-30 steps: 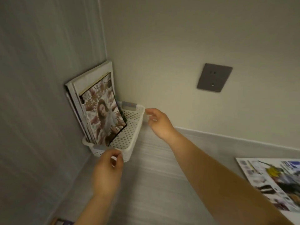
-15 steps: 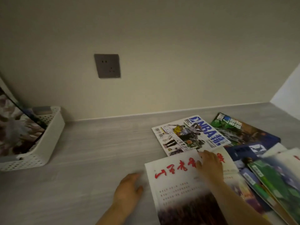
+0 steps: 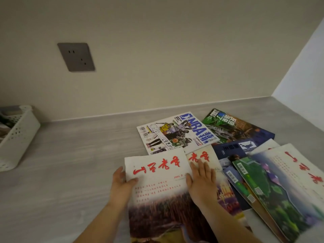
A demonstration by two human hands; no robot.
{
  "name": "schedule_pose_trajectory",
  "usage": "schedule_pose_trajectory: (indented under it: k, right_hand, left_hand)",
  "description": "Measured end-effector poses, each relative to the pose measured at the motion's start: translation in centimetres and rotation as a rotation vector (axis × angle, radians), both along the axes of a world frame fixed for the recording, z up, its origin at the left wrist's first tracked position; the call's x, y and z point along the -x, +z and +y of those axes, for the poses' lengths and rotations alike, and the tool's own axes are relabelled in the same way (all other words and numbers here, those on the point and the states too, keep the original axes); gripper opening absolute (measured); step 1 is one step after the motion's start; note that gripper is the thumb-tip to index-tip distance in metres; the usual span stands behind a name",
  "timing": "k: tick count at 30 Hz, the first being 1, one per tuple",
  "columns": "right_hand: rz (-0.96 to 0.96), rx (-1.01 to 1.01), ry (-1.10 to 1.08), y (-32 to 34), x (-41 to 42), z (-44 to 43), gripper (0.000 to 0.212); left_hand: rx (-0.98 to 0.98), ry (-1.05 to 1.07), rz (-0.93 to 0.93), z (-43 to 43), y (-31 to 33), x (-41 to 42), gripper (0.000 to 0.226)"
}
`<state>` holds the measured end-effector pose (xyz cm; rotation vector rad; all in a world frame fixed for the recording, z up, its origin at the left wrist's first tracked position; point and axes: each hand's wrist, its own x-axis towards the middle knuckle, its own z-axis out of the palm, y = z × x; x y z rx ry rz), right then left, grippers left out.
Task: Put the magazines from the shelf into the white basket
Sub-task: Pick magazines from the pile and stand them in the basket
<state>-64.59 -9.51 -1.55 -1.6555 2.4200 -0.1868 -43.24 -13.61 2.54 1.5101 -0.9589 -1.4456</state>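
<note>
Several magazines lie spread on the grey shelf (image 3: 78, 163). My left hand (image 3: 121, 186) grips the left edge of a white magazine with red characters (image 3: 157, 186), thumb on its cover. My right hand (image 3: 201, 183) lies flat with straight fingers on that magazine's right edge and on a second similar magazine (image 3: 201, 156) under it. Behind them lie an NBA magazine (image 3: 177, 132) and a green-covered magazine (image 3: 233, 127). The white basket (image 3: 19, 135) stands at the far left edge with magazines in it, mostly cut off by the frame.
More overlapping magazines (image 3: 280, 190) fan out at the right. A grey wall socket (image 3: 76, 57) sits on the back wall. A side wall (image 3: 305, 88) closes the shelf at the right. Bare shelf surface stretches between the basket and the magazines.
My view swung right from the basket to the magazine pile. My left hand moved from the bare shelf onto the white magazine's left edge and took hold; the right hand slid down onto its right edge.
</note>
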Motion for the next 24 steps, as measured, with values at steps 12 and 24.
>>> schedule_pose_trajectory:
  k: [12,24]
  right_hand:
    - [-0.805,0.252,-0.140,4.8,-3.6,-1.8,0.050]
    - [-1.188,0.320,0.057,13.5,-18.2,-12.8,0.023]
  left_hand:
    - [0.155,-0.265,0.015,0.6,5.8,-3.5,0.029]
    - [0.465,0.241,-0.141,-4.8,12.2,-17.1,0.021]
